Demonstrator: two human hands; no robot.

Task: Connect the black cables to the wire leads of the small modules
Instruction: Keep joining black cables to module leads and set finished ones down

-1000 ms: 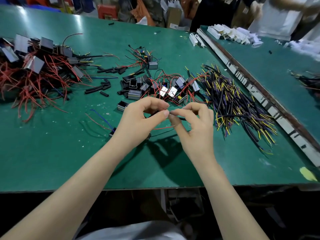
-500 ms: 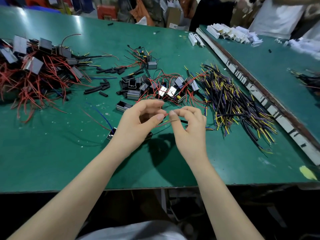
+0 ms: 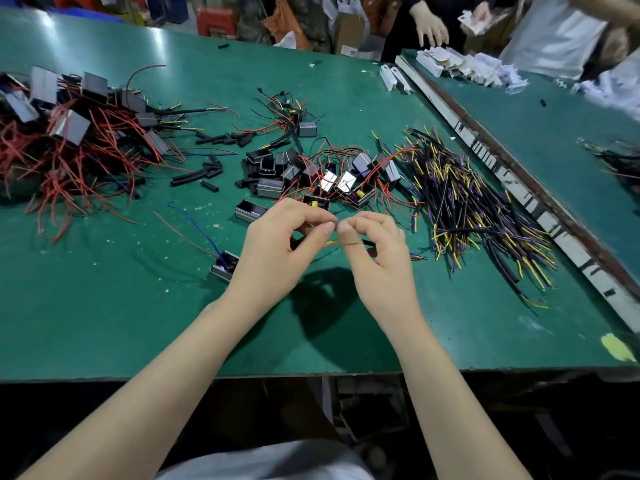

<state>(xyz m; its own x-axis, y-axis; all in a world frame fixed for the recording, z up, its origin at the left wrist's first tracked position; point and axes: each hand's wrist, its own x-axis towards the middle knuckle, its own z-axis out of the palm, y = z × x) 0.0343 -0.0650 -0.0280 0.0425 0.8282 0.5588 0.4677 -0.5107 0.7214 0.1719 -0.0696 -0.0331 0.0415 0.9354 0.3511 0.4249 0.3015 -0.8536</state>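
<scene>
Evidently, step: wire ends were being joined.
Left hand [image 3: 273,251]: a red lead [image 3: 329,242] was pinched.
Right hand [image 3: 375,251]: a black cable [image 3: 367,242] was pinched.
Spare cables [image 3: 478,209]: heaped at two o'clock.
Next: a twist was judged needed.

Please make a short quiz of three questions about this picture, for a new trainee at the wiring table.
1. True or false: both hands, left hand and right hand, pinch thin wires between fingertips above the green table.
2. The big pile of black cables with yellow ends lies on which side of the hands? A) left B) right C) near table edge
3. Fill in: the module beside the left wrist has a red and a ____ wire.

Key: 1 true; 2 B; 3 blue
</scene>
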